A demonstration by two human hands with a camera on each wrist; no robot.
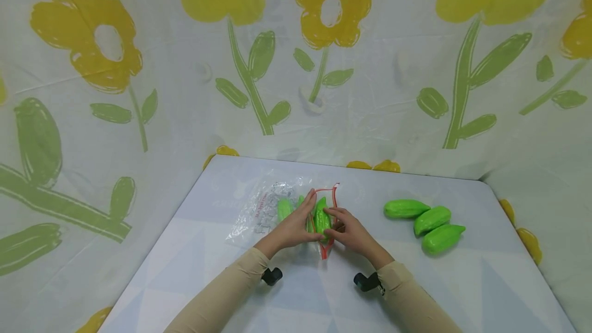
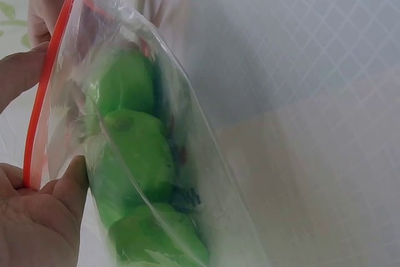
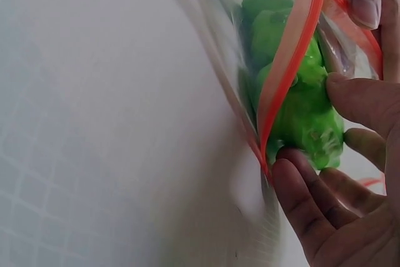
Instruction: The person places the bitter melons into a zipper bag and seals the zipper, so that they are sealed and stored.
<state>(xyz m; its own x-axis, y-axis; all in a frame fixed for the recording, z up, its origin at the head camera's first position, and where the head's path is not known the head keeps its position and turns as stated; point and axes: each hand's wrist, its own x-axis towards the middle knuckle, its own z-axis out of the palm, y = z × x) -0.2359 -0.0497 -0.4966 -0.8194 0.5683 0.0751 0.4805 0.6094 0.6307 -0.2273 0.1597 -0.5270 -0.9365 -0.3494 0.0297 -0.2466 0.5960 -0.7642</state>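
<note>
- I see the clear zip bag [image 1: 273, 207] at the table's [image 1: 194, 251] middle, its red mouth [image 1: 326, 204] facing 3 o'clock.
- My L hand [image 1: 292, 228] pinches the bag's red rim, holding it open.
- My R hand [image 1: 351, 231] grips a green veg [image 1: 322, 218] and is pushing it in, I think.
- Some green ones sit inside already.
- 3 more veg [image 1: 424, 224] wait at 3 o'clock, well apart.
- Next, I reckon: let go, then grab another.

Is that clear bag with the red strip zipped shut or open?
Open. The bag's red zip strip gapes in a loop, and the right hand holds a green vegetable in its mouth.
</note>
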